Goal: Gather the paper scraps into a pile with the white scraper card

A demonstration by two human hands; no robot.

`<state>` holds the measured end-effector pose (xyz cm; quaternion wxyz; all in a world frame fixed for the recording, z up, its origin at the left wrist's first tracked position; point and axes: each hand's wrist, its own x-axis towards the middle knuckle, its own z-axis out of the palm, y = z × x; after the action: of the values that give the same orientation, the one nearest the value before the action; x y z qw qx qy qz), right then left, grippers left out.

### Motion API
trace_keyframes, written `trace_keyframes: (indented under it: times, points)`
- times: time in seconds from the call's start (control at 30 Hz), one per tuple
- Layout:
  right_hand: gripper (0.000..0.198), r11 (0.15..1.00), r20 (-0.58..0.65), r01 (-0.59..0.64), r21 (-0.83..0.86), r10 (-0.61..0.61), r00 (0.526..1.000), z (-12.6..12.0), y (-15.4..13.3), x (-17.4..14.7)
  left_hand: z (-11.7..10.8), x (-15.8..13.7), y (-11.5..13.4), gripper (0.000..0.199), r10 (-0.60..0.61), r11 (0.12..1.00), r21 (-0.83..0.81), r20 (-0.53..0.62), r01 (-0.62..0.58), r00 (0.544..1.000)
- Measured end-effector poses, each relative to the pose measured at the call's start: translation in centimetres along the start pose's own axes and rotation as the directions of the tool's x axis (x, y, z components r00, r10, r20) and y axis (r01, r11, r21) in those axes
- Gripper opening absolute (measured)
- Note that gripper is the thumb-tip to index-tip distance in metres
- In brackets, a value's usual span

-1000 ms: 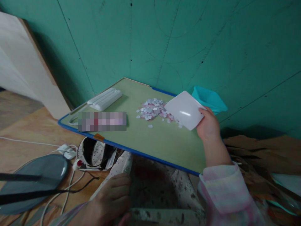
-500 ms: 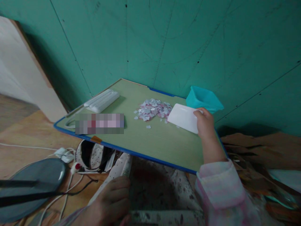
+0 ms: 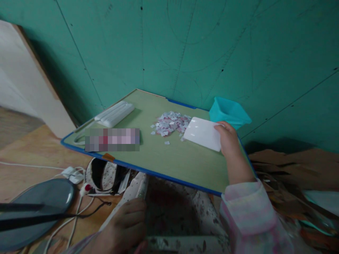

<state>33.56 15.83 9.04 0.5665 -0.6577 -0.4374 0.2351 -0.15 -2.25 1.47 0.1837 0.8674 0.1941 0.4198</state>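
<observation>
My right hand (image 3: 229, 139) grips a flat white plastic scraper (image 3: 203, 134) by its right end, fingers over the top edge. The scraper is tilted, and its left edge meets the right side of a pile of small paper scraps (image 3: 171, 123), hiding part of it. The scraps are white and pinkish; one loose piece (image 3: 166, 143) lies in front of the pile. My left hand (image 3: 128, 222) is closed in a fist low in the view, near the patterned cloth, with nothing seen in it.
The pale green table (image 3: 159, 162) has a blue rim. A turquoise bin (image 3: 229, 111) stands at its back right corner. On the left lie white sticks (image 3: 115, 113) and a blurred-out item (image 3: 112, 140). Below are a grey stool (image 3: 53, 201), cables and a spotted bag (image 3: 108, 174); cardboard (image 3: 296, 165) lies right.
My right hand has shifted the scraper slightly left, further over the right edge of the scraps. My left hand stays where it was.
</observation>
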Motion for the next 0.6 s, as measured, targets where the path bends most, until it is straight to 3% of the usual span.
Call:
trace_keyframes:
  times: [0.13, 0.3, 0.43, 0.6]
  points:
    - [0.026, 0.994, -0.054, 0.076, -0.073, -0.080, 0.995, -0.1, 0.0, 0.0, 0.5, -0.4, -0.5, 0.040, 0.005, 1.000, -0.005, -0.017, -0.005, 1.000]
    - [0.026, 0.999, 0.076, -0.030, -0.016, 0.031, 0.997, 0.0, -0.6, -0.5, -0.2, 1.2, 0.2, 0.040, 0.027, 1.000, 0.015, -0.054, -0.026, 0.998]
    - [0.026, 0.999, 0.064, -0.036, 0.018, 0.035, 0.997, 0.1, -1.2, -0.8, -1.0, 2.2, 0.7, 0.039, -0.013, 0.998, 0.060, 0.028, 0.011, 1.000]
    - [0.026, 0.994, 0.192, -0.101, 0.043, 0.091, 0.977, 0.5, -1.9, -1.8, -0.3, 1.5, 0.1, 0.041, 0.034, 0.999, 0.018, -0.037, -0.034, 0.999]
